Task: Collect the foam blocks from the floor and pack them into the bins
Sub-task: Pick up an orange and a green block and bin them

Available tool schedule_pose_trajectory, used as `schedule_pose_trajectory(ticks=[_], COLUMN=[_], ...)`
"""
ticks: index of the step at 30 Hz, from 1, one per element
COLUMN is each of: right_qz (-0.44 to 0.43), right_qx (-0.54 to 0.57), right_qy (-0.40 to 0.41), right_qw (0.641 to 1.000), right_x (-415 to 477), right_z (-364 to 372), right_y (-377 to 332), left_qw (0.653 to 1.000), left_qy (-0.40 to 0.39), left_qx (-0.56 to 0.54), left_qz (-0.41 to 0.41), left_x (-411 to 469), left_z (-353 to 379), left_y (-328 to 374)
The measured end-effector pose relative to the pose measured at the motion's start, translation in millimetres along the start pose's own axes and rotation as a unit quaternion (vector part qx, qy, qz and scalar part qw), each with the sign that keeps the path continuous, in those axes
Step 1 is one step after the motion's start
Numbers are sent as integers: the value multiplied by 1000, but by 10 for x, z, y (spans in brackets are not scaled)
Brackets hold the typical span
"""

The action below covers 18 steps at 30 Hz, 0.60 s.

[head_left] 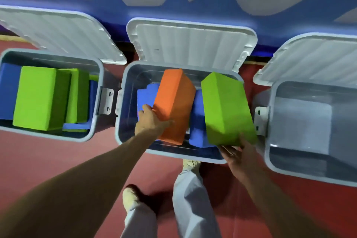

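Over the middle bin [164, 151], on the red floor [58, 150] against the blue wall [116, 6], leaning and reaching down with both arms. Gripping the orange foam block [175, 106] with the left hand [152, 120], wrapping fingers round its left side and laying the thumb across its near face. Holding it tilted, standing up out of the bin's left half with its lower end down inside. Clasping the green foam block [226, 108] with the right hand [239, 152] at the block's near end, pressing the thumb on top and curling fingers underneath, just over the bin's near right corner. Holding it slanted too, sticking up above the rim in the right half. Sharing the bin with blue foam blocks [146, 94], lying lower down beside and between the two. Leaning the middle lid [193, 42] open against the wall behind. Standing close to the near rim in light trousers [193, 199] and pale shoes [130, 197]. Flanking on one side, the left bin [97, 87], holding green blocks [36, 96] and blue blocks [9, 87]; on the other, the right bin [270, 121], also lying open.
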State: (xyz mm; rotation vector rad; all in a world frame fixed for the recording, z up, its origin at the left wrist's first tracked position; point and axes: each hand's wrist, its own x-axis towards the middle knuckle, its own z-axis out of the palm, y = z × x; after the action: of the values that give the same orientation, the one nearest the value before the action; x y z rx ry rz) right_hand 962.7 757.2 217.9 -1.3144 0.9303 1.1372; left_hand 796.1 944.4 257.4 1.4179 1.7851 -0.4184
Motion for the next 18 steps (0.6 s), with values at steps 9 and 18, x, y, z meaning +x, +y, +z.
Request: schedule_pose_trajectory(ticks=[9, 18], right_qz=[86, -46], right_qx=[-173, -459], right_qy=[63, 81], right_qw=[979, 883], right_x=[367, -467], right_z=[64, 548], right_y=[370, -57], left_qw=[999, 991], left_qy=[-39, -81], left_qx=[-8, -101], left_qz=[-30, 16], left_x=[116, -638], left_z=[334, -370], left_y=[-135, 362])
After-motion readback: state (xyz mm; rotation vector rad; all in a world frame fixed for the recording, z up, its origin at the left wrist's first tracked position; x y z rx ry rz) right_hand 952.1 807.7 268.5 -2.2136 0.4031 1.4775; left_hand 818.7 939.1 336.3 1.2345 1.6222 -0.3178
